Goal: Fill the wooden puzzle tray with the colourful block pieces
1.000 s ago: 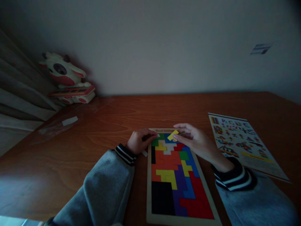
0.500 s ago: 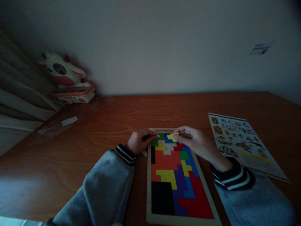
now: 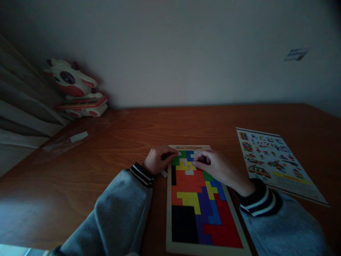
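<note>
A wooden tray puzzle [image 3: 168, 220] filled with coloured block pieces lies lengthwise in front of me. My left hand [image 3: 160, 160] rests at its far left corner, thumb and forefinger pinched on a small white piece [image 3: 179, 154] beside a green one [image 3: 182, 154]. Over the far right part, my right hand [image 3: 217, 165] has its fingertips closed on a yellow puzzle piece [image 3: 189, 164], low over the white and yellow pieces; whether it touches them I cannot tell. The right fingers partly cover the blue and white pieces behind.
A printed picture sheet [image 3: 277, 160] lies right of the tray on the wooden table [image 3: 149, 124]. A toy cow with a keyboard [image 3: 77, 89] stands at the back left, near a curtain [image 3: 23, 106]. Clear plastic wrap with a white label [image 3: 79, 137] lies in front of it.
My right hand has moved the yellow piece left and nearer to me, from the tray's far edge down to the yellow and white pieces. My left hand has stayed in place.
</note>
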Demonstrator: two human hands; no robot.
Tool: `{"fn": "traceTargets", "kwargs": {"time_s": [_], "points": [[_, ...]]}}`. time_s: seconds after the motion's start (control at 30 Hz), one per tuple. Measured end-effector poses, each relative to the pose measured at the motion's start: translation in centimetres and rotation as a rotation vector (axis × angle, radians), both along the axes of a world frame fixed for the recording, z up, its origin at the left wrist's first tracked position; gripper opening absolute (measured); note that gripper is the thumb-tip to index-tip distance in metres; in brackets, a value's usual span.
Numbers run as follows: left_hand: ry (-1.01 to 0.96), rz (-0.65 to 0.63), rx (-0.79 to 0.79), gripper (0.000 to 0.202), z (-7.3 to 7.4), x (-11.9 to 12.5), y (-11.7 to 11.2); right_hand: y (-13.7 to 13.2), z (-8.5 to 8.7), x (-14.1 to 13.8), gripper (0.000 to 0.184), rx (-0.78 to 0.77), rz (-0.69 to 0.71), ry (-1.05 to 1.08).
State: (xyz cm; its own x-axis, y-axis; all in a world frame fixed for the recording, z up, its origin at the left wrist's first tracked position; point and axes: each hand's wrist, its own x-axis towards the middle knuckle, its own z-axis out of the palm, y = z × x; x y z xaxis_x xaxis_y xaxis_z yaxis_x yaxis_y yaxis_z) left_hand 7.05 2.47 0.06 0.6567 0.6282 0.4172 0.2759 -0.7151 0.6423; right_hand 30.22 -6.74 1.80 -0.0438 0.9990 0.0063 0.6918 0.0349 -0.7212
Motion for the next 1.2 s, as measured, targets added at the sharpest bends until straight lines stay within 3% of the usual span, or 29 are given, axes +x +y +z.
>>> {"fn": "traceTargets", "kwargs": {"time_s": [0.13, 0.3, 0.73, 1.0, 1.2], "points": [[-0.005, -0.003, 0.013, 0.018, 0.2, 0.1, -0.1, 0.1, -1.1, 0.3, 0.013, 0.117, -0.007, -0.075], [0.007, -0.001, 0.012, 0.018, 0.1, 0.1, -0.1, 0.1, -1.9, 0.9, 0.012, 0.131, 0.037, -0.089], [0.018, -0.005, 0.005, 0.018, -0.1, 0.0, 0.0, -0.5, -2.0, -0.2, 0.021, 0.249, -0.005, -0.202], [0.02, -0.012, 0.001, 0.017, 0.2, 0.1, -0.1, 0.2, -0.9, 0.4, 0.021, 0.109, -0.074, -0.046], [0.036, -0.023, 0.004, 0.02, 0.2, 0.2, -0.1, 0.0, -1.6, 0.2, 0.014, 0.184, -0.084, -0.14]]}}
